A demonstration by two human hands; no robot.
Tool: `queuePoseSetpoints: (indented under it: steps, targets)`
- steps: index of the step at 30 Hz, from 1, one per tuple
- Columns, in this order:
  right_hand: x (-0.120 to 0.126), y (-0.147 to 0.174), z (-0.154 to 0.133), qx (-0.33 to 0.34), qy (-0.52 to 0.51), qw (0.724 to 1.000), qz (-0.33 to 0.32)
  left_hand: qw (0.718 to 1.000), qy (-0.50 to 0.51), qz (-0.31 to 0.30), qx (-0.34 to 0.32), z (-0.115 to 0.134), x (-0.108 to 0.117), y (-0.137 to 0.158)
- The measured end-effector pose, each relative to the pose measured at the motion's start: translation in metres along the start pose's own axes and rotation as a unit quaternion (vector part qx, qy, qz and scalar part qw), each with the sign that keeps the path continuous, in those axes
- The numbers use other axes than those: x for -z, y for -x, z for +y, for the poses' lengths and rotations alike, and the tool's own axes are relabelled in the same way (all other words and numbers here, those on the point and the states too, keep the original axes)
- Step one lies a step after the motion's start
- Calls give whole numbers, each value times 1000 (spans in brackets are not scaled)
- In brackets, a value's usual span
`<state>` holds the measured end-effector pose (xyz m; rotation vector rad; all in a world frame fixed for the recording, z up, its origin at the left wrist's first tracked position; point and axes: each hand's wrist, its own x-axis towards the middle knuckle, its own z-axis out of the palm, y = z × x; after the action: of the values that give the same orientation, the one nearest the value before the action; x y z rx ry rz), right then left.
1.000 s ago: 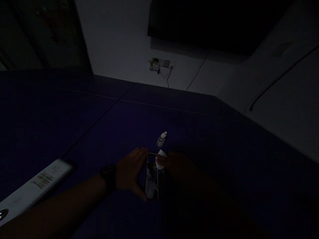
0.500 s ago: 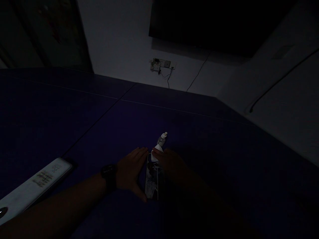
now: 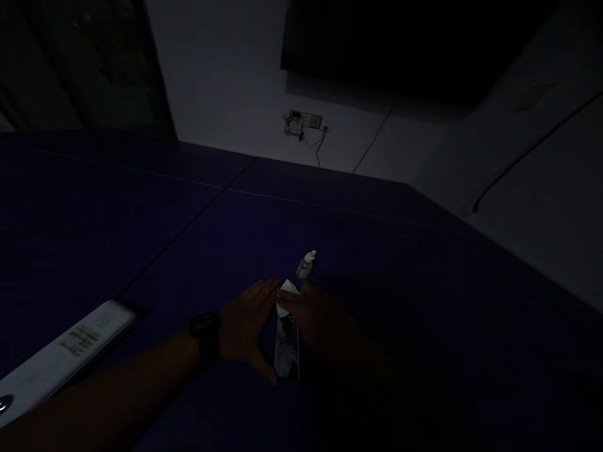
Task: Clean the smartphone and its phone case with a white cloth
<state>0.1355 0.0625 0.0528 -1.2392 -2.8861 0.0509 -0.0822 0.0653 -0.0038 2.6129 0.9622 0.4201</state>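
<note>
At lower centre, what seems a phone (image 3: pixel 286 353) is laid lengthwise up-frame, its left edge bracketed by the left hand (image 3: pixel 247 320), thumb spread; its far end is covered by tissue (image 3: pixel 288 287) held under the fingers of the right hand (image 3: pixel 323 319), a bottle (image 3: pixel 304 269) beyond.

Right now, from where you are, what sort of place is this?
A dim indoor room, perhaps a living or meeting room; I can't tell which. A big black screen hangs on the wall, with sockets and cables below.
</note>
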Motion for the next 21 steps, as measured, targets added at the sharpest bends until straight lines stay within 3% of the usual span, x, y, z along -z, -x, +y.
queuePoseSetpoints:
  steps: [4, 10, 16, 21]
  targets:
    - [8, 5, -8, 15, 16, 1000, -20, 1000, 6, -1, 4, 2, 1, 0]
    - [13, 4, -17, -17, 39, 999, -8, 1000, 9, 0, 1, 2, 1, 0]
    - [19, 4, -18, 13, 29, 998, -61, 1000, 6, 1, 2, 2, 2, 0]
    - [9, 4, -6, -46, 51, 997, -31, 1000, 11, 1, 0, 2, 2, -1]
